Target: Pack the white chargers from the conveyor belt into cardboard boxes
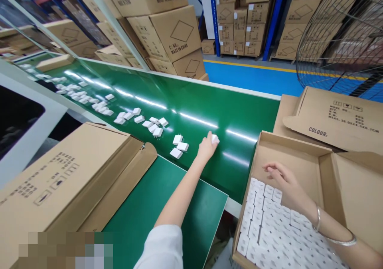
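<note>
Head view. Left hand (206,147) extended over the green belt (194,93), grip closed on one white adapter (214,139) at the fingertips. Loose adapters (158,132) scattered along the belt to the left. Right hand (283,175) above the open carton (290,151), grip partly open, fingers loosely curled, nothing visibly held. Packed adapters (269,221) in tight rows inside the carton.

Factory packing area
Conveyor belt (191,99) ran to ten o'clock; cartons (176,33) rose at twelve, blue racking (273,19) at one.
</note>
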`<state>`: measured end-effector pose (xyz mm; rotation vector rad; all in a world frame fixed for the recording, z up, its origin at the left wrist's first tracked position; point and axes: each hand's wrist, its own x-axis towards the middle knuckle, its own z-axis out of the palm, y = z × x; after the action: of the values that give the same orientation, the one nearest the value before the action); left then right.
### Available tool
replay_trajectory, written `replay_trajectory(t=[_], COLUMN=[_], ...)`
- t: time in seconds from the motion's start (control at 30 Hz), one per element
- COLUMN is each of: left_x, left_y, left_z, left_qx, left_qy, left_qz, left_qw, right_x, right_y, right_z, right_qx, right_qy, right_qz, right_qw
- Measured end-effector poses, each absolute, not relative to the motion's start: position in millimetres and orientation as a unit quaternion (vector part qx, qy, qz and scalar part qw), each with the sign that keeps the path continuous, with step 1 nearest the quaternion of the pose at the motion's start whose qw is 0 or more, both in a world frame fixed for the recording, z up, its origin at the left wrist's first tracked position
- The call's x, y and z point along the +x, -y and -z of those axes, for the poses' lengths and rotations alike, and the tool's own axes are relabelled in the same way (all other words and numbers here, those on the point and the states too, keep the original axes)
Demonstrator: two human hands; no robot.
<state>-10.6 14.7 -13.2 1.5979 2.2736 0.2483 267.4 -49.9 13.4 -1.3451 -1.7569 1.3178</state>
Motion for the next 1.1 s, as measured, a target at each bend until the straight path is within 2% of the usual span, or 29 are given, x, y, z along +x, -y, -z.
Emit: replay_trajectory(t=[0.13,0.2,0.3,0.43,0.57,0.87,0.97,1.03,1.1], left_x=[27.2,52.8,84.4,101.5,100.4,90.9,85.2,75.3,59.2], left_y=[45.4,76.8,108.9,129.1,146.1,167.0,167.2,169.5,175.0], left_z=[-36.6,-59.6,-78.5,-76.5,-73.1,-76.6,-75.5,-74.9,-70.7], left_qx=[0.704,0.707,0.720,0.737,0.731,0.721,0.734,0.769,0.790], left_qy=[-0.612,-0.594,-0.626,-0.630,-0.608,-0.605,-0.593,-0.565,-0.557], left_qz=[-0.182,-0.165,-0.163,-0.229,-0.311,-0.330,-0.321,-0.283,-0.225], left_qw=[0.310,0.347,0.252,0.085,0.021,0.066,0.082,0.100,0.119], right_x=[236.6,220.8,202.5,193.4,195.4,180.6,192.3,216.2,246.7], right_y=[47.9,50.6,61.6,78.8,86.3,87.5,76.6,63.3,46.4], right_z=[-14.8,-15.1,-16.6,-21.2,-27.0,-32.4,-37.1,-41.0,-42.2], right_qx=[-0.448,-0.414,-0.388,-0.362,-0.316,-0.330,-0.345,-0.375,-0.440], right_qy=[0.577,0.535,0.473,0.386,0.366,0.333,0.357,0.436,0.587], right_qz=[-0.564,-0.605,-0.658,-0.726,-0.768,-0.799,-0.809,-0.781,-0.647], right_qw=[0.384,0.421,0.440,0.438,0.420,0.376,0.314,0.244,0.208])
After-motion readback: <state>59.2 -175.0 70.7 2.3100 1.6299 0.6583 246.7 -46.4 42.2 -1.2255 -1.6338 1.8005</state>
